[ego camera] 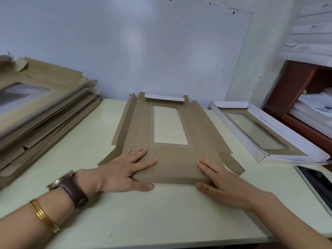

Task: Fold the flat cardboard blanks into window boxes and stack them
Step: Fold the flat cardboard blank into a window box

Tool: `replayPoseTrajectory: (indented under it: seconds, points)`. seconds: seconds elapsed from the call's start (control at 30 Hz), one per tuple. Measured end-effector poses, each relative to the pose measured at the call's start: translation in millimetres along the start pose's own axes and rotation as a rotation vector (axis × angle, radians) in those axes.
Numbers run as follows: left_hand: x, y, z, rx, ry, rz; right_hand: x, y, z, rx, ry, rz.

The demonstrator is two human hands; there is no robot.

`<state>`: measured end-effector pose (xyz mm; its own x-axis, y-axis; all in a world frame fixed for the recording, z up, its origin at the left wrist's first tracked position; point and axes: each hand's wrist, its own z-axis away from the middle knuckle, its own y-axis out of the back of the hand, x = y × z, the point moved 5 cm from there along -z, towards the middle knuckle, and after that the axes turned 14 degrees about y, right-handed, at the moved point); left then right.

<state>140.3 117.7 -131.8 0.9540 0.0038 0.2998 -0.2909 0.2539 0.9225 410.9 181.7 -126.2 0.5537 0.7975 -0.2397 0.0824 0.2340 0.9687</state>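
Blank [168, 159] is lying flat at table [161, 216] centre, brown side up, window [169, 126] showing the tabletop through it. L hand [124, 169] and R hand [221, 182] are both pressing on its near end, one per corner. Fingers are straight and spread, palms down, thumbs running along the near edge. Neither hand is gripping anything.

Near edge is looking creased, w/ some thickness under it; probably the near flap being folded, can't confirm. Far flap [164, 98] is lying turned over, white side up. Long side flaps are sitting slightly raised, not yet stood up.

Progress, est.: early.
- One box [265, 133] is sitting at far right, white walls up, window in its floor. Looks folded. It's alone, so no stack of finished boxes is forming yet.
- Pile of blanks [45, 112] at left is waiting, tall and untidy, well apart from the working blank. Most of the job is remaining.

Phone [319, 184] is lying at near right, close to the box.
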Motion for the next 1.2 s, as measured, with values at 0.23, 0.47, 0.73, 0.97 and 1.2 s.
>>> replayPoseTrajectory:
  seconds: [0.23,0.47,0.73,0.97,1.2]
  points:
    - [-9.8,13.3,6.5,0.126,-0.019,0.321,-0.6,10.8,1.1,0.127,0.124,0.073]
    - [-15.6,18.1,6.6,0.291,-0.034,0.369,0.7,15.3,4.1,0.229,0.176,0.028]
    - [-16.2,19.5,2.0,0.369,0.035,0.344,5.7,23.7,2.1,0.376,0.121,-0.005]
    - [-10.8,27.4,3.0,0.426,0.142,0.350,11.8,28.6,-13.0,0.347,-0.004,0.011]
    - [-11.2,27.8,-1.9,0.473,0.250,0.395,20.7,31.8,-21.0,0.383,-0.150,-0.129]
